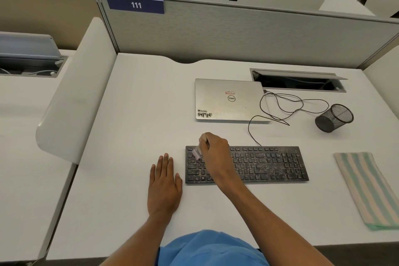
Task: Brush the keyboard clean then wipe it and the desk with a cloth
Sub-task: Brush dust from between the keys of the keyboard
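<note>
A black keyboard (267, 165) speckled with light crumbs lies on the white desk (133, 114). My right hand (216, 149) grips a small pale pink brush (197, 153), blurred, whose bristles touch the keys at the keyboard's far left corner. My left hand (165, 183) rests flat on the desk just left of the keyboard, fingers straight. A folded cloth (367, 188) with green and cream stripes lies on the desk to the right of the keyboard.
A shut silver laptop (228, 99) sits behind the keyboard. A black cable (280, 106) loops from it toward an open cable hatch (298, 81). A black mesh cup (333, 117) lies on its side at right. Partitions close the back and left.
</note>
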### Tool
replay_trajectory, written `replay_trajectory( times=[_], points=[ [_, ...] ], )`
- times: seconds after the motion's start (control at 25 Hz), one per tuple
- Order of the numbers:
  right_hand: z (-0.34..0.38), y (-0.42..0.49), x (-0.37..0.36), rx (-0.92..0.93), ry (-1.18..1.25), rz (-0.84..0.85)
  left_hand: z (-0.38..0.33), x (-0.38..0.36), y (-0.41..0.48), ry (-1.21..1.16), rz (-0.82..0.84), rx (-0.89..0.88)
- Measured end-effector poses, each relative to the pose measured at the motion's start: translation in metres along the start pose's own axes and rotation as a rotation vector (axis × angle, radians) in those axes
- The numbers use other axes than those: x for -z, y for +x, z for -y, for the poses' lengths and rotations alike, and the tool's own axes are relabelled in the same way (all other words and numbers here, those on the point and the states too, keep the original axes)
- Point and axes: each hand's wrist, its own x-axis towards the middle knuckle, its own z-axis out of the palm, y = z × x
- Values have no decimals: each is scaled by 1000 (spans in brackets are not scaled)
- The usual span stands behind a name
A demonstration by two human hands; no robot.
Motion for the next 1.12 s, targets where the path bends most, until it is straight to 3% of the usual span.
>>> replay_trajectory(
  times=[0.36,0.64,0.96,1.12],
  points=[
    [0,-5,-8,37,-102,61,0,2,-1,15,-1,4],
    [8,-4,-2,13,27,37,-1,2,0,15,0,6],
    [8,-3,-6,31,-124,99,0,1,-1,26,-1,5],
    [17,-1,-7,53,-27,58,0,1,0,30,-1,3]
  ],
)
